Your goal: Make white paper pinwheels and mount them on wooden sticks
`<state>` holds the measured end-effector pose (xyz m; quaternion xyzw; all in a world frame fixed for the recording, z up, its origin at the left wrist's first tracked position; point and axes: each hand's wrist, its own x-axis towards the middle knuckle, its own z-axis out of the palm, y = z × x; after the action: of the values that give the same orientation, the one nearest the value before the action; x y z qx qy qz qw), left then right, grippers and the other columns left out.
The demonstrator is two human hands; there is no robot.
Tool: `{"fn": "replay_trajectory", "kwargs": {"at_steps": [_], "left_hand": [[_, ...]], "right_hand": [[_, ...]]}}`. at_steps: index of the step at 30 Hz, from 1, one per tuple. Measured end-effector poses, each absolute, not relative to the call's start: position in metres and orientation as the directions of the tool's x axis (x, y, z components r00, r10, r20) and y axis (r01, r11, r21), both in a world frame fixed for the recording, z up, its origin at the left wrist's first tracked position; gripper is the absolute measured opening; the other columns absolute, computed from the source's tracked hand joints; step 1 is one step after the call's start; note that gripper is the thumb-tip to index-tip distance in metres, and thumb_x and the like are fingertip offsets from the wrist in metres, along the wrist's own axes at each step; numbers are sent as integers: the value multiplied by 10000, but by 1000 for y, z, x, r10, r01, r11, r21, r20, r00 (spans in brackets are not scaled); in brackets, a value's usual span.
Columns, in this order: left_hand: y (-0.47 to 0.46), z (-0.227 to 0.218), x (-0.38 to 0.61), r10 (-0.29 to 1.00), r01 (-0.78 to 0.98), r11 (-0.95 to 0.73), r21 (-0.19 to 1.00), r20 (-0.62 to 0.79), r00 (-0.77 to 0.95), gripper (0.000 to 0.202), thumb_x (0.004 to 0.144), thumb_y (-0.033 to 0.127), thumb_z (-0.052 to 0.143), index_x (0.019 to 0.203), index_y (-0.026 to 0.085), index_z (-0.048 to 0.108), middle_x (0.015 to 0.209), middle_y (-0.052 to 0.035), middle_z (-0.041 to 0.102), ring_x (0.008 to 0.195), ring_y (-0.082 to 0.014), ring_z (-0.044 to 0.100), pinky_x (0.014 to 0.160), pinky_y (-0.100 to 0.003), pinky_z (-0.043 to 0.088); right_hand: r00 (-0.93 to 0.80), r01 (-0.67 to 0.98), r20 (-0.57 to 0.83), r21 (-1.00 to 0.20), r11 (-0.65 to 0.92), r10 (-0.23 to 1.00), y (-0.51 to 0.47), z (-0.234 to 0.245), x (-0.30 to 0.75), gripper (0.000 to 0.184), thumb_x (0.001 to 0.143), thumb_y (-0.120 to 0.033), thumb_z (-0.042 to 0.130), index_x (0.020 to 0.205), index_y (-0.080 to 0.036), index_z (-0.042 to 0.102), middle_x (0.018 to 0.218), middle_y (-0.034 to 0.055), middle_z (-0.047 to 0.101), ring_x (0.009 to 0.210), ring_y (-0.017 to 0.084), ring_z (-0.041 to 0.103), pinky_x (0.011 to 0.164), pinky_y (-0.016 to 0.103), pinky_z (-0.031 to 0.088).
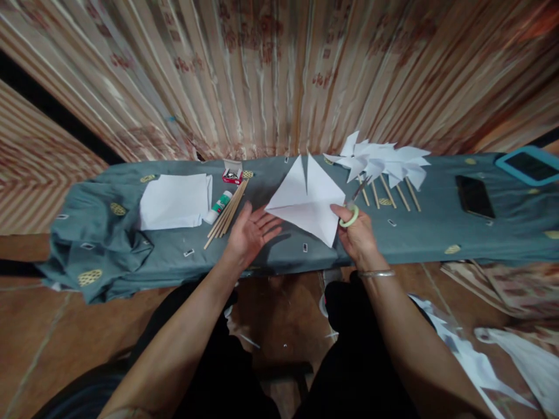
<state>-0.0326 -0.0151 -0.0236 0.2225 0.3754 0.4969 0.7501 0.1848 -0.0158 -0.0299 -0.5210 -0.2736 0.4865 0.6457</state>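
Observation:
A creased white paper square, slit from its top corner toward the middle, is held above the cloth. My right hand pinches its right corner between thumb and fingers. Scissors with pale green handles hang in that same hand, blades pointing up and away. My left hand lies palm up beside the paper's left corner, its fingers spread and holding nothing. Whether those fingertips touch the paper I cannot tell. Left of that hand lie several wooden sticks and a glue stick with a green label.
The narrow table has a grey-green cloth. A stack of white paper and a small red box are on the left. Several paper pinwheels on sticks, a phone and a blue-framed tablet are on the right.

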Motion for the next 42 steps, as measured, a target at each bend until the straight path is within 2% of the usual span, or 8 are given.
{"fn": "replay_trajectory", "kwargs": {"at_steps": [2, 5, 9, 14, 19, 23, 27, 42], "left_hand": [[-21, -24, -25, 893, -591, 450, 670, -362, 269, 424, 796, 546, 650, 947, 154, 706, 1086, -153, 717, 1084, -278, 664, 943, -415, 507], [-28, -28, -13, 870, -566, 493, 661, -392, 301, 326, 748, 432, 737, 919, 158, 694, 1000, -119, 719, 1001, -258, 675, 938, -423, 507], [-26, -32, -3, 886, -606, 431, 668, -439, 147, 221, 732, 274, 770, 907, 172, 682, 921, -48, 721, 860, -181, 679, 897, -363, 527], [-14, -27, -8, 897, -640, 324, 696, -441, -24, 176, 787, 142, 691, 962, 144, 681, 942, -49, 738, 817, -160, 689, 859, -330, 558], [1, -17, -29, 928, -660, 153, 735, -336, -159, 274, 775, 113, 699, 1036, 187, 661, 997, -39, 752, 912, -170, 710, 856, -300, 571], [11, -9, -47, 914, -683, 92, 725, -333, -231, 262, 771, 124, 712, 1020, 183, 656, 1024, -53, 754, 961, -188, 716, 867, -305, 581], [13, -7, -51, 914, -715, 99, 692, -347, -209, 179, 837, 91, 625, 1001, 155, 659, 1007, -63, 760, 974, -178, 715, 890, -288, 576], [5, -13, -37, 932, -690, 124, 713, -323, -166, 219, 833, 95, 637, 1043, 148, 665, 999, -71, 764, 961, -193, 722, 929, -330, 563]], "right_hand": [[413, -322, -120, -946, 22, 903, -13, -32, 184, 292, 539, -319, 837, 723, -209, 638, 773, 7, 735, 742, 191, 676, 757, 340, 545], [419, -240, -61, -970, 46, 906, -10, -37, 178, 324, 558, -384, 827, 743, -206, 630, 785, 13, 731, 748, 196, 669, 736, 339, 532], [372, -194, -26, -980, 51, 928, -10, -38, 164, 325, 584, -419, 813, 762, -193, 663, 786, 14, 722, 737, 183, 648, 726, 330, 501], [260, -104, -51, -994, -25, 964, -17, -31, 155, 390, 594, -515, 817, 775, -193, 691, 668, -11, 673, 604, 136, 562, 600, 277, 440], [-19, 32, -197, -980, -197, 980, -35, -29, 156, 520, 697, -681, 691, 822, -176, 699, 703, 31, 703, 596, 120, 567, 553, 243, 422], [-336, 115, -309, -951, -287, 890, -54, -31, 149, 595, 698, -707, 680, 939, -163, 696, 802, 66, 739, 642, 137, 611, 560, 245, 450], [-496, 144, -322, -946, -290, 807, -65, -33, 139, 594, 740, -688, 658, 1007, -157, 683, 839, 81, 747, 671, 148, 631, 580, 250, 456], [-433, 147, -339, -941, -306, 835, -61, -29, 131, 555, 694, -681, 693, 920, -175, 659, 798, 47, 712, 681, 142, 621, 637, 261, 491]]}}
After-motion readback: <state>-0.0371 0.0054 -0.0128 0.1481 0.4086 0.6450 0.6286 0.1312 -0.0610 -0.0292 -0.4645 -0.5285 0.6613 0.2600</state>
